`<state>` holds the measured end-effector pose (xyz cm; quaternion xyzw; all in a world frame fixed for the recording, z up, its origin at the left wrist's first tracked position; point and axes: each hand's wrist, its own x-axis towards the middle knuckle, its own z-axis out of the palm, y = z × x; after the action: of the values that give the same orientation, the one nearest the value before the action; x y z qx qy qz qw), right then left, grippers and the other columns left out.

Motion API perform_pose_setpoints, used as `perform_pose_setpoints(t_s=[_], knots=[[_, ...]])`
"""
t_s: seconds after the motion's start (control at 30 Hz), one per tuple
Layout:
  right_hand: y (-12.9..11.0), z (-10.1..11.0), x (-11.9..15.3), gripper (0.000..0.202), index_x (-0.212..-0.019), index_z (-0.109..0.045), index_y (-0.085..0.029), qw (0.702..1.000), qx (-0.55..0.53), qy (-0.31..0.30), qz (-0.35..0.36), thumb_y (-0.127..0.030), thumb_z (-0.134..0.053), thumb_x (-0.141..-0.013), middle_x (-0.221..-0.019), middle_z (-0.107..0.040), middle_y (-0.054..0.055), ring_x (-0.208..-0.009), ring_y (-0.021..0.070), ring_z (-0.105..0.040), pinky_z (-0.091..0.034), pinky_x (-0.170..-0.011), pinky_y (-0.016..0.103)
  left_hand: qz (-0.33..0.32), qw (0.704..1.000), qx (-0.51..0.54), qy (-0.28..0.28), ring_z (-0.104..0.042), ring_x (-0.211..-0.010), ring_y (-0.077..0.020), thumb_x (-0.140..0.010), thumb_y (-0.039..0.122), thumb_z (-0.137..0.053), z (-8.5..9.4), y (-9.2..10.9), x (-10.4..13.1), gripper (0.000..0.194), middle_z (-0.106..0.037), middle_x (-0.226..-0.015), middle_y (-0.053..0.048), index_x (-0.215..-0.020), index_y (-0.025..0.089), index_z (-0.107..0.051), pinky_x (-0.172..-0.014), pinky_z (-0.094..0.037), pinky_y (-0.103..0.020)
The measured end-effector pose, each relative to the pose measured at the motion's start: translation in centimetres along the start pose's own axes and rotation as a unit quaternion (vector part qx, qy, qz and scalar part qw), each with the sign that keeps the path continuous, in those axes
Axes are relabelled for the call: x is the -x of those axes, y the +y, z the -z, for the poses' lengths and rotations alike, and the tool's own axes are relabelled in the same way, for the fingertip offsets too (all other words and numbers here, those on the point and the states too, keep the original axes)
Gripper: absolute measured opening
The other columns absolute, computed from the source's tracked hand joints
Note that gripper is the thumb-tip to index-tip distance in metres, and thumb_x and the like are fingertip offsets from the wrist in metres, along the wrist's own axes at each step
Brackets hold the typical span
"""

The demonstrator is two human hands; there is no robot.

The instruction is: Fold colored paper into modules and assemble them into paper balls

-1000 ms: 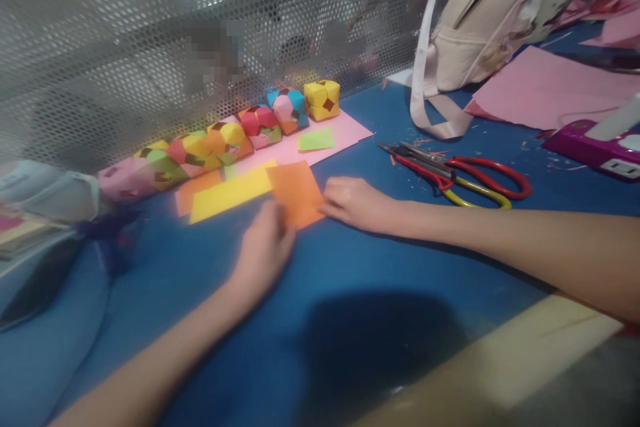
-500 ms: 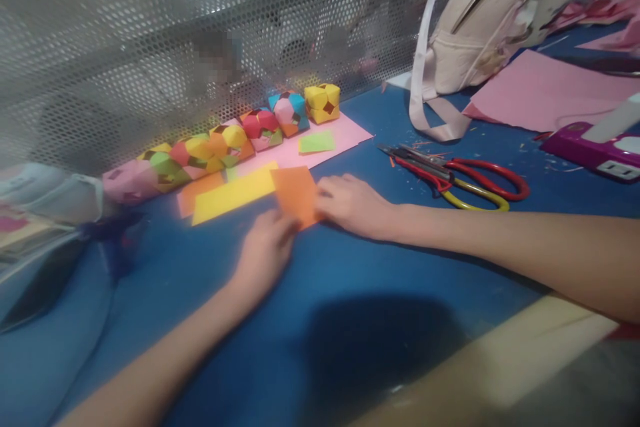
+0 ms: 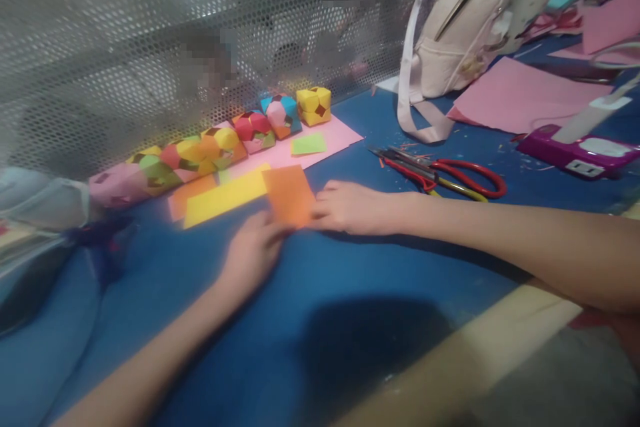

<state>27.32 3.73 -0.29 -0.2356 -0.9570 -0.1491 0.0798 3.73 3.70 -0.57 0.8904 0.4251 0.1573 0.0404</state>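
An orange sheet of paper (image 3: pixel 289 192) is held at its near edge between both hands. My left hand (image 3: pixel 254 243) is closed, with thumb and fingers pinching the lower left corner. At the lower right corner, the fingers of my right hand (image 3: pixel 345 207) close on the same sheet. A yellow paper strip (image 3: pixel 227 195) lies just left of it, partly over another orange piece (image 3: pixel 193 193). Behind these, a small green paper (image 3: pixel 309 144) rests on a pink sheet (image 3: pixel 345 133).
Several folded paper cubes stand in a row along the perforated metal panel (image 3: pixel 150 67), ending with a yellow cube (image 3: pixel 314 105). Scissors (image 3: pixel 450 177) lie right of my right hand. Further right are a pale bag (image 3: pixel 450 47), pink paper (image 3: pixel 525 97) and a purple power strip (image 3: pixel 575 153).
The camera view has shifted slightly, so things sit a little further left. Both hands stay on the orange sheet; my right fingers have slid down toward its lower right corner.
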Motion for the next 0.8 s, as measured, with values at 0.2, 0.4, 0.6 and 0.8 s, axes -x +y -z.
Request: perform_pose_setpoints(t_s=[0.2,0.4,0.6,0.8], knots=[[-0.3,1.8,0.8,0.03,-0.105,-0.07,-0.02,0.987,-0.113,-0.069,-0.092,-0.004,-0.052,-0.086,-0.108,-0.068,0.006,-0.089,0.0185,-0.055,-0.032,-0.072,0.032,-0.005,1.0,-0.01,-0.013,-0.053,-0.076,-0.0188,-0.087,0.023,-0.047,0.5,-0.8,0.3,0.029,-0.059,-0.081,-0.005,-0.095,0.025,-0.074,-0.063,-0.039,-0.028],[-0.5,1.9,2.2,0.03,-0.098,-0.071,-0.015,0.972,-0.157,-0.065,-0.163,-0.002,-0.047,-0.085,-0.105,-0.069,0.009,-0.094,0.0211,-0.058,-0.04,-0.08,0.036,-0.002,1.0,-0.026,-0.018,-0.052,-0.079,-0.0204,-0.085,0.022,-0.046,0.5,-0.4,0.2,0.029,-0.058,-0.082,-0.006,-0.092,0.024,-0.074,-0.064,-0.039,-0.029],[0.9,5.2,6.3,0.028,-0.108,-0.067,-0.015,0.962,-0.071,0.039,-0.262,-0.011,-0.047,-0.088,-0.115,-0.066,0.013,-0.104,0.0246,-0.059,-0.043,-0.087,0.038,0.058,0.994,0.09,0.013,-0.057,-0.087,-0.0202,-0.085,0.029,-0.044,0.9,-0.1,-0.2,0.031,-0.06,-0.094,-0.007,-0.101,0.018,-0.068,-0.078,-0.046,-0.033],[1.4,7.5,9.9,0.045,-0.115,-0.062,-0.015,0.836,0.049,-0.185,-0.515,-0.05,-0.052,-0.088,-0.096,-0.069,0.018,-0.084,0.0363,-0.064,-0.044,-0.062,0.04,0.14,0.983,0.117,0.013,-0.056,-0.108,-0.0257,-0.082,0.042,-0.05,1.7,-0.4,-2.7,0.052,-0.057,-0.121,-0.015,-0.123,0.011,-0.052,-0.093,-0.045,-0.04]])
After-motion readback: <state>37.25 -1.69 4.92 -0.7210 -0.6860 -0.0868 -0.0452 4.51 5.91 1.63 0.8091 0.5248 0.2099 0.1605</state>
